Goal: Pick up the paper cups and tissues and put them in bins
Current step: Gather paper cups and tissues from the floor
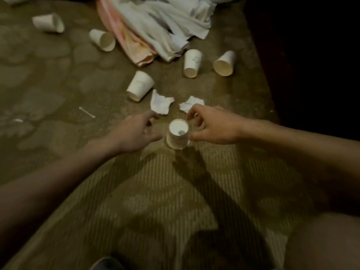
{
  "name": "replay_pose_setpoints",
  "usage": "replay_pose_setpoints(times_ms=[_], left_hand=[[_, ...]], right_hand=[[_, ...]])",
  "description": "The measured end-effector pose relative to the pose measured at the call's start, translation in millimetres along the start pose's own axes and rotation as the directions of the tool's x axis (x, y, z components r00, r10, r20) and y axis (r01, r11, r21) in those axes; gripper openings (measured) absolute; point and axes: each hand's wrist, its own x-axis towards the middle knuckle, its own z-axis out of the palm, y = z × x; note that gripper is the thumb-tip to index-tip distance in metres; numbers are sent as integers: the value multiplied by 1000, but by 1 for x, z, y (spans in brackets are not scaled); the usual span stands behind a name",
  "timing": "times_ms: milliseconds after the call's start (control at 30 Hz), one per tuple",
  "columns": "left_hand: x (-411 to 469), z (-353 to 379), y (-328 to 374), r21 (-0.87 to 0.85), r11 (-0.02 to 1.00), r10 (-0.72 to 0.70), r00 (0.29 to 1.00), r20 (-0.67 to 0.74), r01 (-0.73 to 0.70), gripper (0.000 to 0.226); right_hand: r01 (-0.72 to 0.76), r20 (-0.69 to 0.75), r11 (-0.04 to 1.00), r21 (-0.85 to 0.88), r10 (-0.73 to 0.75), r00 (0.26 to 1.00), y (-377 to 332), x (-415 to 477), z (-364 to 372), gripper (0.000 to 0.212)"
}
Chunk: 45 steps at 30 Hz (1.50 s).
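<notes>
Both hands were open and empty, the left hand (136, 131) and right hand (210, 127) flanking an upright cup (178, 136) on the carpet (155, 191), right thumb about touching its wall; two tissues (161, 103) lay just beyond, five more cups (139, 85) lay tipped farther off, and no bin was in view. Risk, as I judged it: a one-sided nudge could topple the light cup, or a hard squeeze crush it. Blur made contact uncertain.

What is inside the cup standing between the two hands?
The cup stands upright on the carpet. Its white inside shows one small dark spot near the bottom, otherwise nothing. The picture is too blurred to tell what the spot is.
</notes>
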Motion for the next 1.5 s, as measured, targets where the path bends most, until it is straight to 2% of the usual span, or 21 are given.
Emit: replay_pose_setpoints(times_ms=[133, 200, 300, 400, 467, 567, 667, 733, 867, 1000, 1067, 1133, 1200, 1233, 1300, 1367, 1433, 1500], left_hand=[[15, 34, -21, -153, 985, -81, 996, 23, 84, 65], [21, 50, -26, -176, 977, -118, 992, 35, 123, 66], [25, 69, -35, -341, 927, -140, 987, 73, 157, 70], [20, 78, -40, -416, 907, -67, 998, 19, 69, 71], [8, 76, -48, -539, 842, -70, 996, -60, 27, 72], [-23, 63, -69, -733, 679, -163, 981, -109, 31, 68], [-63, 52, -100, -876, 481, -316, 939, -132, 39, 56], [-95, 47, -120, -909, 415, -431, 889, -156, 42, 45], [-163, 37, -151, -936, 346, -575, 801, -164, 57, 24], [-220, 21, -168, -934, 339, -666, 730, -156, 110, 4], [-236, 14, -177, -915, 369, -693, 704, -156, 161, 20], [-244, 6, -190, -837, 481, -721, 662, -207, 262, 32], [-250, -4, -210, -737, 584, -741, 593, -314, 339, 27], [-252, -11, -223, -719, 594, -761, 542, -357, 360, 22], [-254, -24, -252, -639, 580, -813, 416, -408, 505, 22], [-253, -33, -276, -503, 492, -861, 312, -402, 711, 35], [-249, -40, -291, -478, 447, -884, 290, -368, 756, 44], [-244, -40, -300, -516, 448, -891, 315, -328, 730, 61]], right_hand=[[-39, 84, 983, -180, 55, 995, 0, 43, 17, 88], [-73, 130, 976, -205, 101, 986, -1, 58, 23, 97], [-73, 170, 953, -293, 127, 977, -11, 74, 36, 90], [-29, 109, 938, -346, 71, 992, -23, 83, 50, 73], [0, 77, 967, -256, 20, 997, -38, 89, 55, 65], [-14, 19, 998, 69, 12, 1000, -69, 99, 70, 66], [18, -63, 935, 355, 4, 998, -107, 107, 107, 63], [62, -71, 863, 501, -30, 997, -138, 109, 139, 56], [88, 63, 763, 640, -167, 984, -195, 102, 191, 49], [-47, 308, 717, 695, -238, 921, -241, 87, 222, 67], [-55, 315, 726, 686, -228, 921, -255, 83, 234, 69], [-37, 290, 734, 679, -222, 931, -264, 82, 242, 54], [-39, 294, 742, 670, -216, 931, -267, 84, 247, 45], [-47, 301, 741, 669, -212, 930, -267, 87, 247, 46], [-83, 325, 728, 680, -198, 925, -267, 92, 246, 49], [-116, 344, 709, 695, -187, 920, -265, 97, 244, 51], [-137, 351, 696, 705, -173, 920, -262, 100, 243, 52], [-159, 354, 688, 708, -151, 923, -257, 101, 241, 52]])
